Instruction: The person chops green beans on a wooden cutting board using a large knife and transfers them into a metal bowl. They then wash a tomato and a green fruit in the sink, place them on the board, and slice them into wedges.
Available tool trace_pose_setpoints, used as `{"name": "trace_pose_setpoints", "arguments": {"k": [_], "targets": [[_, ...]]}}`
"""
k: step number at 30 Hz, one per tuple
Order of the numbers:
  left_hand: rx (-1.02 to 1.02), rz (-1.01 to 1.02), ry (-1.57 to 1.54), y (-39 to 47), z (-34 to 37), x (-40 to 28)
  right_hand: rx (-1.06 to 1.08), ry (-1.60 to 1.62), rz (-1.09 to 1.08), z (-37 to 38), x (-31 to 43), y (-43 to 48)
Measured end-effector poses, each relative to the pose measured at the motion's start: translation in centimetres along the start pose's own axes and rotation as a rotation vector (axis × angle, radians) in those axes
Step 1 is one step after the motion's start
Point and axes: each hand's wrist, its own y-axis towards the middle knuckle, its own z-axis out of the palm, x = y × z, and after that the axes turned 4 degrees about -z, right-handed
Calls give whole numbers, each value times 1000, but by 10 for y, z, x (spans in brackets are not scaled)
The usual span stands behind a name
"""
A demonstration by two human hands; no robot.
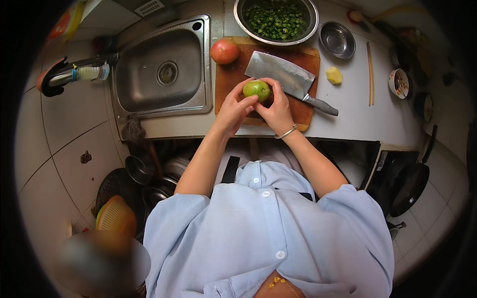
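Observation:
Both hands hold one round green fruit or vegetable (256,90) above a wooden cutting board (231,83). My left hand (238,102) grips its left side, and my right hand (274,104) its right side. Just beyond them a cleaver (281,74) lies flat on the board, its grey handle reaching over the right edge. A red tomato (225,51) rests at the board's upper left corner. Behind the board is a steel bowl (315,22) of chopped green peppers (275,20). A peeled yellow piece (334,75), perhaps potato or ginger, lies right of the board.
A steel sink (156,74) with a faucet (67,76) is on the left. On the counter's right are an empty steel bowl (337,40), a pair of chopsticks (370,74) and a small bowl with food (398,83). A black pan (410,190) hangs at the lower right.

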Motion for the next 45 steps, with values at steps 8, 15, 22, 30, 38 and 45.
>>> {"name": "trace_pose_setpoints", "arguments": {"k": [8, 15, 22, 30, 38, 45], "targets": [[-34, 80, -56, -6, -3, -2, 141, -2, -19, -20, 4, -2], [-293, 666, 865, -7, -16, -4, -39, -797, -99, -76, -20, -30], [-371, 713, 939, -13, -15, -3, 138, -1083, -164, -110, -42, -35], [-484, 578, 1042, -11, -14, 13, 335, -961, -212, -127, 0, -13], [-614, 412, 1534, 13, 21, 32, 359, -286, 225, -156, 35, -45], [-565, 536, 1382, 36, 36, 46, 312, -281, -157, -159, 31, -60]]}}
